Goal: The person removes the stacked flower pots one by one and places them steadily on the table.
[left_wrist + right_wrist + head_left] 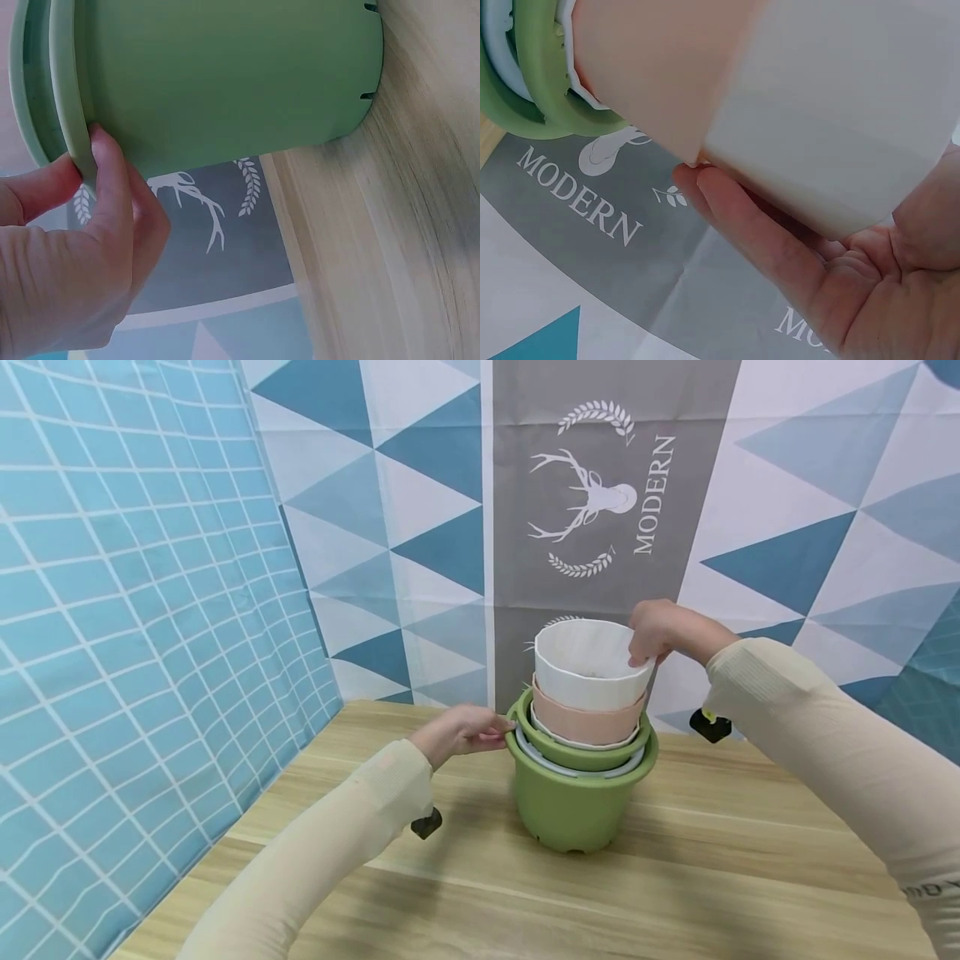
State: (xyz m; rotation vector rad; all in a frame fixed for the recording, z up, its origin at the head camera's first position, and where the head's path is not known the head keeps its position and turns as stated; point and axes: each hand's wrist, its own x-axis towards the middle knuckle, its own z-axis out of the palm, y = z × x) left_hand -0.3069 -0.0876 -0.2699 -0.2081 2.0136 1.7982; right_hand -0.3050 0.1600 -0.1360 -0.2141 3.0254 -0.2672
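Observation:
A nested stack of plant pots stands upright on the table. Its outermost member is a large green pot, with a grey rim and another green rim inside. Above these sit a pink pot and, topmost, a white faceted pot. My left hand pinches the large green pot's rim at the left, thumb and fingers on either side of it in the left wrist view. With my right hand I grip the white pot's wall at its right side; the fingertips reach the pink pot's edge in the right wrist view.
The stack rests on a wood-grain table near its back edge. Behind it hangs a patterned cloth with a deer print, and a blue tiled-pattern sheet borders the left side.

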